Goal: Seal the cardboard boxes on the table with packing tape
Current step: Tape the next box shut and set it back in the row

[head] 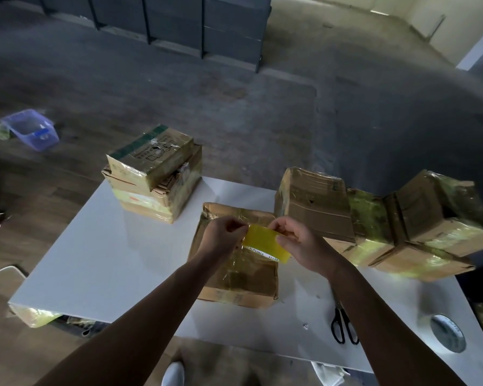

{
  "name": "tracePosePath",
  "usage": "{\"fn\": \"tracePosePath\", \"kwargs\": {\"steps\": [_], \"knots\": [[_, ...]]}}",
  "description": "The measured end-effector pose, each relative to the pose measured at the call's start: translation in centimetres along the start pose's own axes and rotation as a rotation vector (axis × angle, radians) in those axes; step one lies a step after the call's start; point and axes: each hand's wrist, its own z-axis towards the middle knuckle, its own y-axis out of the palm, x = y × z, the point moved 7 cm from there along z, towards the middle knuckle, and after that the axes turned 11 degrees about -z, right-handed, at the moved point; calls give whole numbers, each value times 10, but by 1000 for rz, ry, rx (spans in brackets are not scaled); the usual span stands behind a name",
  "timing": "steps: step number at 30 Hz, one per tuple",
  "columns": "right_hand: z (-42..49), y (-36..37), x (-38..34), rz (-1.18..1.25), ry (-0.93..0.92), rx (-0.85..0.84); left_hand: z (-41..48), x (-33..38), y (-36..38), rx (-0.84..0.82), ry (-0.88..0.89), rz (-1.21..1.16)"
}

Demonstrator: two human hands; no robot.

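From the head camera, a white rectangular table (pixel 109 260) stands on a dark wood-patterned floor. Near the middle of its front edge lies a flat brown cardboard box (pixel 234 285), its top covered in glossy clear film and carrying a white printed label that is partly hidden.

Both bare forearms reach in over that box. The left hand (pixel 226 232) has its fingers curled, and the thumb and forefinger pinch the left end of a yellow translucent packing tape (pixel 265 243). The right hand (pixel 296 240) grips the tape's right part, fingers wrapped behind it and thumb across the front. The tape is held just above the box's top, towards its far side. Whether it is a roll or a loose strip cannot be told.

At the far left corner sits a stack of two taped cardboard boxes (pixel 154 174), the upper one turned askew. Along the far right edge a cluster of taped cardboard boxes (pixel 374 218) is packed together. Black-handled scissors (pixel 343 327) lie near the front edge, right of the right forearm, and a round grey disc (pixel 446 332) sits in the front right corner.

On the floor beyond the left edge is a clear blue plastic bin (pixel 30 129).
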Motion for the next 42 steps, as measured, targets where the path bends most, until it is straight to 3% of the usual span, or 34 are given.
{"fn": "tracePosePath", "kwargs": {"steps": [13,20,24,27,42], "knots": [[-2,-2,-9,-51,-22,12,-4,6,3,-4,56,94],[-4,-1,-9,-9,-12,11,-2,-4,0,27,-22,57],[-3,-3,-13,32,-17,23,-6,-12,8,-63,-209,-88],[-2,-4,-13,10,-14,13,-7,-10,9,-79,-238,-128],[6,-4,-11,-120,39,87,-16,28,18,17,217,443]]}}
